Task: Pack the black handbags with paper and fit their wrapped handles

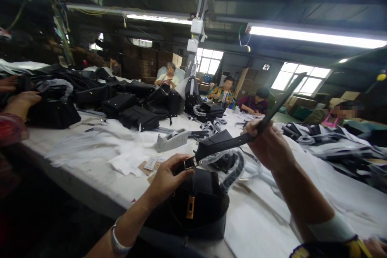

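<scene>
Black strap point(229, 141), head view: stretched taut above the near edge of the white tabletop point(260, 217), over a black handbag point(205, 209) sitting at that edge. Left hand point(165, 179) pinched closed on the strap's metal buckle point(189, 163), just above the handbag's mouth. Right hand point(266, 143) fisted around the strap further along; free end sticks up and to the right. Grey tape dispenser point(172, 139) mid-table, behind. Co-worker's hand point(22, 100) rests on another bag point(53, 115) by the left edge. Seated people along the far edge.
</scene>
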`<move>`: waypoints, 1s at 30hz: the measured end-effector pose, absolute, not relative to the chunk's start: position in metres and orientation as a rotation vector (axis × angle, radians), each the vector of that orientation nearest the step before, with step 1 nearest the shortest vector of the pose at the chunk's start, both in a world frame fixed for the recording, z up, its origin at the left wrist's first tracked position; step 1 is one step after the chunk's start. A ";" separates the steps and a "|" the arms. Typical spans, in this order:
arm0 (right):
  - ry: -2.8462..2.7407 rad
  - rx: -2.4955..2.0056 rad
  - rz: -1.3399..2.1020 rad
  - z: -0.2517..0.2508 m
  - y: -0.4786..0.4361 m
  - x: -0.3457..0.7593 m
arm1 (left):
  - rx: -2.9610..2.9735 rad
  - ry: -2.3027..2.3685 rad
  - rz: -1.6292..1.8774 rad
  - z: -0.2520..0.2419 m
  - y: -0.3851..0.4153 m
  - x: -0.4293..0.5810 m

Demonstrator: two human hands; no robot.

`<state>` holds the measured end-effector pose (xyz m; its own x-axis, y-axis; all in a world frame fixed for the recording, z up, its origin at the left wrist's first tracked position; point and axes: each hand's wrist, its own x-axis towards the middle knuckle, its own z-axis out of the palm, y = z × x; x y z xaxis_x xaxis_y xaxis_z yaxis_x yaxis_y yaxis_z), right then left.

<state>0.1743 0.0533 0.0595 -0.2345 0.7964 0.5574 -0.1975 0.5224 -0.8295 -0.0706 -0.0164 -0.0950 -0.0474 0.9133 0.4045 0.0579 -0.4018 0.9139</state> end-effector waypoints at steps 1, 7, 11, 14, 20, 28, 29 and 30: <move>-1.647 -0.562 0.999 0.061 0.052 0.174 | 1.499 1.062 1.554 -0.096 -0.017 -0.071; -2.391 -0.915 0.759 0.070 0.036 0.166 | 1.418 1.091 1.659 -0.094 -0.021 -0.070; -2.585 -1.013 0.540 0.068 0.031 0.153 | 1.498 1.137 1.656 -0.089 -0.023 -0.066; -2.663 -1.070 0.408 0.067 0.032 0.146 | 1.547 1.146 1.649 -0.088 -0.024 -0.065; -2.735 -1.069 0.375 0.078 0.034 0.137 | 1.604 1.160 1.645 -0.086 -0.024 -0.066; -2.916 -1.036 -0.078 0.090 0.028 0.117 | 1.671 1.257 1.610 -0.084 -0.026 -0.069; -2.915 -1.049 -0.177 0.092 0.026 0.116 | 1.683 1.271 1.610 -0.083 -0.027 -0.069; -2.910 -1.060 -0.260 0.092 0.024 0.114 | 1.694 1.284 1.613 -0.081 -0.028 -0.069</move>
<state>0.1144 0.0242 0.0922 -0.7668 0.6357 0.0890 0.6414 0.7533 0.1453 -0.0690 -0.0284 -0.0814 -0.1280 0.8530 0.5060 0.3018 -0.4525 0.8392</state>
